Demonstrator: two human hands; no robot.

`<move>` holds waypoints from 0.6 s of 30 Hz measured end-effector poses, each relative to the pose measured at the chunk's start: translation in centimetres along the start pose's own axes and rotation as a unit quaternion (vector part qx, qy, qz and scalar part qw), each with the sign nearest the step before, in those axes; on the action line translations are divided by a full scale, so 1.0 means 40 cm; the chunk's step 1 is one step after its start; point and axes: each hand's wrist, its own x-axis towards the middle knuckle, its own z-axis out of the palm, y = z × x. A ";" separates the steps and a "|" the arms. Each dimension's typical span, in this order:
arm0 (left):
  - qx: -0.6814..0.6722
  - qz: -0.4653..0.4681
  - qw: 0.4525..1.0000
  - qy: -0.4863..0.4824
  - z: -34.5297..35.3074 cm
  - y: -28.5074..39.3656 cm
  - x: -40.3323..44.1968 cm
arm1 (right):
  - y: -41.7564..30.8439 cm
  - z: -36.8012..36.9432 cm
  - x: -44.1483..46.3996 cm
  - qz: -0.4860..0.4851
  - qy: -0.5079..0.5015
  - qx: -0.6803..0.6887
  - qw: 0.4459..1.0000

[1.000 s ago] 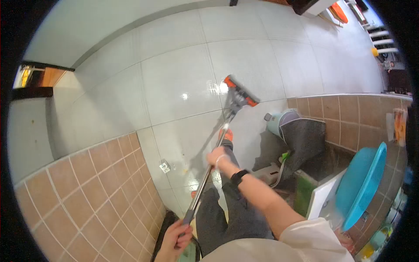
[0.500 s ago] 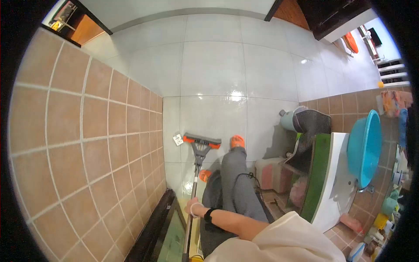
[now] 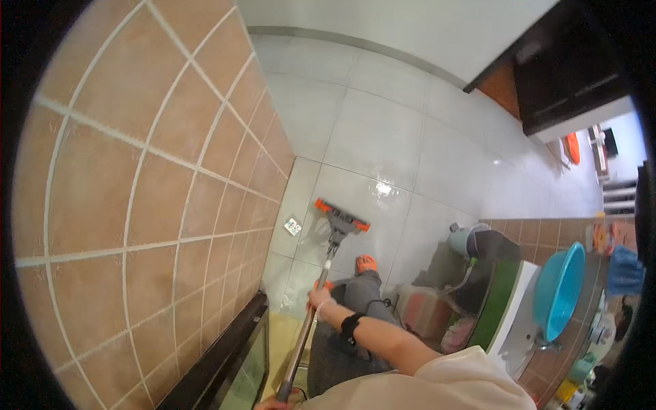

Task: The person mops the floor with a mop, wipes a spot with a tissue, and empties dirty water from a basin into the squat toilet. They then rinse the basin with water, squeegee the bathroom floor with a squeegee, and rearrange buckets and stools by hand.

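A sponge mop [image 3: 339, 220] with a grey and orange head rests on the wet-looking floor tiles, its metal pole slanting back toward my body. Around the middle of the pole, my right hand [image 3: 319, 299] is closed, a black band on that wrist. My left hand [image 3: 275, 404] shows only partly at the bottom edge, gripping the upper end of the pole. Left of the mop head lies a small white box-like item [image 3: 292, 225] with markings too small to read. My foot in an orange shoe [image 3: 366, 264] stands just behind the head.
A tan tiled wall [image 3: 164, 178] rises on the left. To the right are a bucket [image 3: 461, 239], a white sink counter [image 3: 514, 321] and a blue basin [image 3: 560, 290]. A dark-framed glass door [image 3: 239, 355] is at lower left.
My view has turned, so the wall fills more of the left side. The mop head now appears tilted and further right. Part of my left hand has come into view on the pole.
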 end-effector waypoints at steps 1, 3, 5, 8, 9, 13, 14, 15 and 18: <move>-0.046 -0.004 0.998 -0.041 0.030 0.021 0.037 | -0.034 -0.060 0.028 -0.075 0.006 -0.175 0.982; -0.072 -0.119 0.963 -0.231 0.067 0.087 0.206 | -0.133 -0.184 0.073 -0.219 0.010 -0.498 0.839; -0.111 -0.075 0.966 -0.220 0.209 0.179 0.264 | -0.284 -0.270 0.061 0.007 0.147 0.092 0.985; -0.306 -0.082 0.903 -0.291 0.330 0.253 0.433 | -0.349 -0.368 0.190 -0.024 0.146 0.030 0.989; -0.366 -0.101 0.853 -0.357 0.338 0.268 0.465 | -0.386 -0.384 0.214 -0.005 0.173 0.054 0.983; -0.529 -0.110 0.776 -0.325 0.297 0.295 0.434 | -0.472 -0.392 0.195 -0.271 -0.038 -0.711 0.648; -0.554 -0.104 0.778 -0.277 0.291 0.281 0.401 | -0.485 -0.367 0.150 -0.283 -0.058 -0.723 0.628; -0.577 -0.099 0.778 -0.228 0.284 0.258 0.377 | -0.494 -0.332 0.083 -0.294 -0.077 -0.734 0.607; -0.670 -0.064 0.714 -0.194 0.247 0.121 0.325 | -0.479 -0.219 -0.014 -0.232 -0.204 -0.751 0.583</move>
